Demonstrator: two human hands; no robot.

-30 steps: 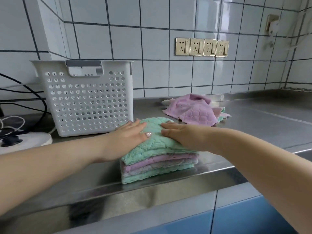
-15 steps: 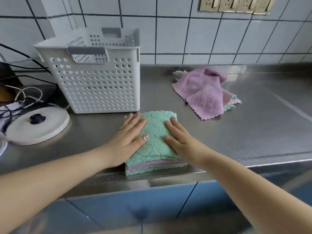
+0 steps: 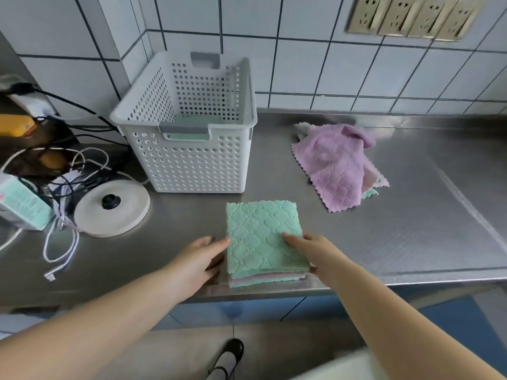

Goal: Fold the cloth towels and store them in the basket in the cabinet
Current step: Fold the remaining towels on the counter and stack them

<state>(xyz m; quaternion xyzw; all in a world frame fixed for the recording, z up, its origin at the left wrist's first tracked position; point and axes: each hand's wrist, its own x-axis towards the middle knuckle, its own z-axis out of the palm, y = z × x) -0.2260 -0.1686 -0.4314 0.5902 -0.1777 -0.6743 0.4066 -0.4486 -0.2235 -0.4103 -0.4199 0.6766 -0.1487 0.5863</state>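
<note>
A stack of folded towels (image 3: pixel 263 237), green on top with pink and green layers under it, lies at the front edge of the steel counter (image 3: pixel 411 229). My left hand (image 3: pixel 200 259) lies against the stack's left side, its straight fingers touching the edge. My right hand (image 3: pixel 310 253) is at the stack's right front corner, fingers on the top towel and thumb at the side of the layers. Behind the stack stands the white perforated basket (image 3: pixel 192 160), with something green showing inside it. Unfolded towels (image 3: pixel 337 165), purple on top, lie in a heap to the right.
A round white kettle base (image 3: pixel 112 207), tangled cables (image 3: pixel 63 242) and a small box (image 3: pixel 22 204) crowd the counter's left end. Tiled wall with a row of sockets (image 3: pixel 411 15) runs behind. Blue cabinet fronts (image 3: pixel 247 308) sit below the counter edge.
Both hands slid off the top of the stack to its left and right sides. The view rose and now looks down into the basket.
</note>
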